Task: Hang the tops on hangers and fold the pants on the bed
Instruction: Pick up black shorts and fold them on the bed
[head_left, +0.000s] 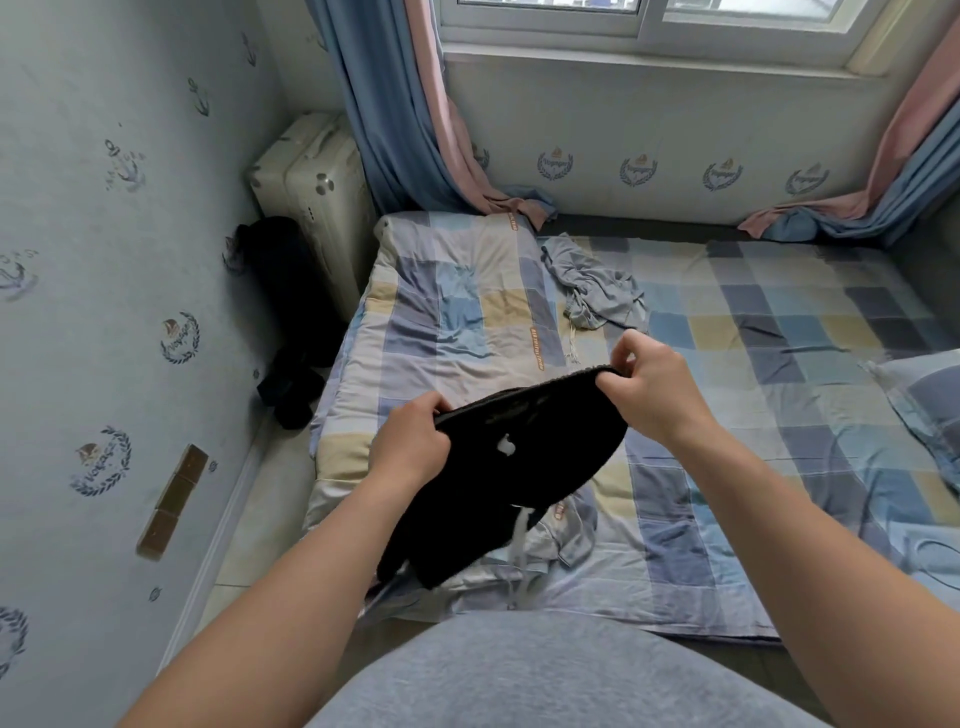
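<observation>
I hold a pair of black pants (498, 483) by the waistband above the near edge of the bed (779, 364). My left hand (410, 441) grips the waistband's left end and my right hand (654, 389) pinches its right end. The pants hang down in front of me, with a small white logo and white drawstrings showing. A crumpled grey-blue garment (592, 291) lies further back on the bed. Another light garment (561, 540) lies under the hanging pants at the bed's near edge.
A folded checkered quilt (457, 312) covers the bed's left part, and a pillow (924, 405) sits at the right. A cream suitcase (311, 208) and a dark pile of clothes (285, 312) stand by the left wall. Curtains (405, 130) hang by the window.
</observation>
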